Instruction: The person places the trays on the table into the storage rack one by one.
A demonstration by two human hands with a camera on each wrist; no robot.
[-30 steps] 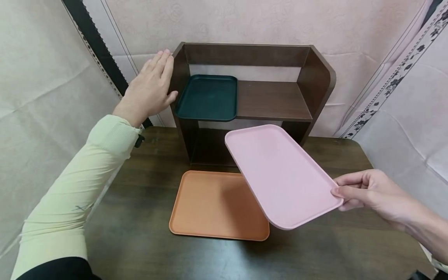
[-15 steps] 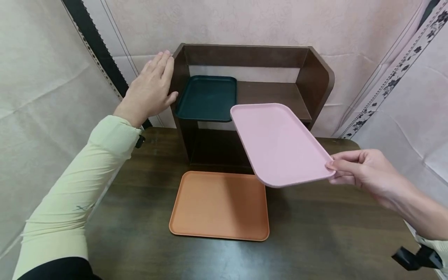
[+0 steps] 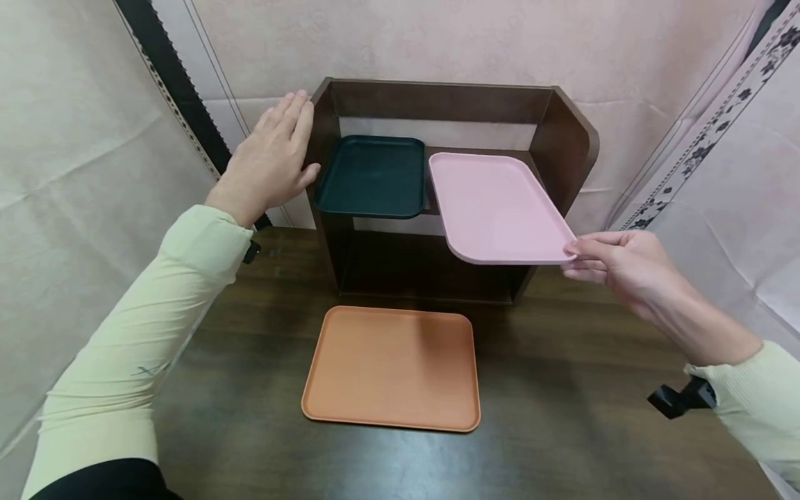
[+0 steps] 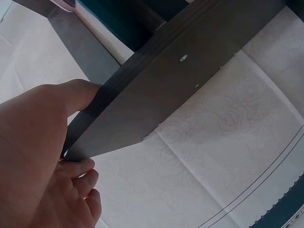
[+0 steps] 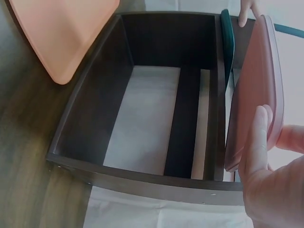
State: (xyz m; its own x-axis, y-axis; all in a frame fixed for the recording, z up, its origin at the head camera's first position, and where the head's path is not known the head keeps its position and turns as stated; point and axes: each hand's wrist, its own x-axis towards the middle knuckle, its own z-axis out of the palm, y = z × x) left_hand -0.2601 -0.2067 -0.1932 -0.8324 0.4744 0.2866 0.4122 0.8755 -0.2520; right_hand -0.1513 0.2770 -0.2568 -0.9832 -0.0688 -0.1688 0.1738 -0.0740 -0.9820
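My right hand (image 3: 631, 271) pinches the near right corner of a pink tray (image 3: 496, 208), thumb on top and fingers beneath. The tray overlaps the right part of the upper board of a dark brown two-tier shelf (image 3: 437, 101) in the head view. Seen from the right wrist, the pink tray (image 5: 254, 90) is just above that board. My left hand (image 3: 265, 160) rests against the shelf's left side panel, fingers straight; in the left wrist view its thumb (image 4: 78, 95) touches the panel's edge. A dark green tray (image 3: 373, 177) lies on the upper board's left half.
An orange tray (image 3: 392, 368) lies flat on the dark wooden table (image 3: 262, 417) in front of the shelf. Pale cloth (image 3: 437, 35) hangs behind the shelf and at both sides. The shelf's lower compartment (image 3: 406, 264) faces the front.
My right hand has carried the pink tray forward and away from over the orange tray, up to the shelf's upper right part. The left hand has stayed at the side panel.
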